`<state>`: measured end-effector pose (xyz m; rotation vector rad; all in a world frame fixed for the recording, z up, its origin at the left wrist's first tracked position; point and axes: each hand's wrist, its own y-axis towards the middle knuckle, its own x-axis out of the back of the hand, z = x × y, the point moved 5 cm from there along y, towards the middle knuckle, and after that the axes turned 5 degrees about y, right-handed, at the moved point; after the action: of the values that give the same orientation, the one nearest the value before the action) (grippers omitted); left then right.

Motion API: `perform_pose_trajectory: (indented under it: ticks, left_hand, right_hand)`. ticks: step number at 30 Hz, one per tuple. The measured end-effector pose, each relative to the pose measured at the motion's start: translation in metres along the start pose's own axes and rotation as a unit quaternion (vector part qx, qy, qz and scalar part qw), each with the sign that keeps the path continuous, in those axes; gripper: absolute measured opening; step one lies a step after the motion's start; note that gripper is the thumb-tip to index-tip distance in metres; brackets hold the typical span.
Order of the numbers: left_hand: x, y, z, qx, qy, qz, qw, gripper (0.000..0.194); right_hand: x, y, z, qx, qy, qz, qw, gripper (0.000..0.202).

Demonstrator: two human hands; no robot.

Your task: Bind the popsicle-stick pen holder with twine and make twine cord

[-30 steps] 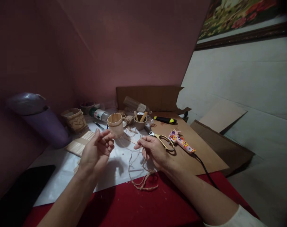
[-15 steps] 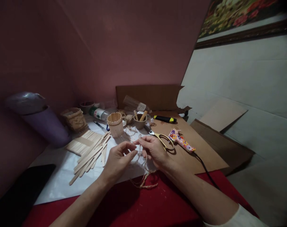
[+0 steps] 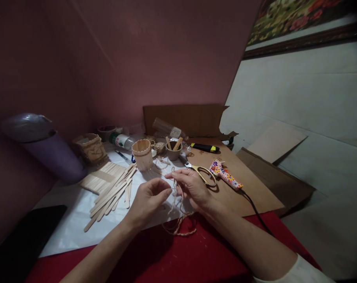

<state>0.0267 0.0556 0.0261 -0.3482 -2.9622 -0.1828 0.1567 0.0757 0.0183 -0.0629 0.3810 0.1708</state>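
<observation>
Thin braided twine (image 3: 181, 228) hangs between my hands, its loose end curling on the red cloth. My right hand (image 3: 193, 188) holds it near the fingertips, with strands dropping below the fingers. My left hand (image 3: 150, 200) is closed in a pinch just beside the strands; its fingertips partly hide what they grip. Beyond my hands stands a wooden cup (image 3: 143, 157) made of sticks with a scalloped rim. Gold-handled scissors (image 3: 206, 177) lie beside my right hand. Flat craft sticks (image 3: 112, 196) are spread to the left of my left hand.
A flowered glue gun (image 3: 225, 175) with a black cord rests on cardboard (image 3: 249, 196) at the right, near a yellow-black cutter (image 3: 204, 147). Behind are a small pot (image 3: 174, 153) holding sticks and plastic bottles (image 3: 122, 140). A purple tumbler (image 3: 54, 157) stands at the left.
My right fingers have straightened and shifted slightly left over the twine. The left fingers have drawn closer together. The view has shifted a little.
</observation>
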Motion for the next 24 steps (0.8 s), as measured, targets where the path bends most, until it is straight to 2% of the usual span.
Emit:
perform_pose_trajectory:
  ticks: [3, 5, 8, 13, 18, 24]
  left_hand:
    - [-0.003, -0.002, -0.006, -0.033, -0.006, -0.001, 0.999, 0.011]
    - [-0.002, -0.003, -0.009, -0.031, -0.006, -0.024, 0.999, 0.014]
    - [0.0, -0.003, -0.008, 0.021, -0.026, -0.05, 0.998, 0.019]
    - [-0.003, -0.003, 0.0, 0.114, -0.108, 0.002, 0.987, 0.028]
    - [-0.005, -0.003, 0.005, 0.149, -0.19, 0.02, 0.97, 0.028]
    - [-0.002, -0.004, 0.002, 0.17, -0.192, 0.005, 0.967, 0.023]
  right_hand:
    - [-0.002, -0.002, -0.002, -0.009, 0.025, 0.0, 1.0, 0.019]
    - [-0.004, -0.003, -0.003, -0.016, 0.039, 0.007, 0.999, 0.019]
    - [-0.007, -0.005, -0.003, -0.025, 0.047, 0.017, 0.998, 0.019]
    - [-0.011, -0.006, -0.002, -0.044, 0.042, 0.021, 0.998, 0.022]
    - [-0.016, -0.007, -0.003, -0.056, 0.047, 0.048, 0.996, 0.024]
    - [-0.016, -0.007, -0.004, -0.046, 0.042, 0.07, 0.996, 0.036]
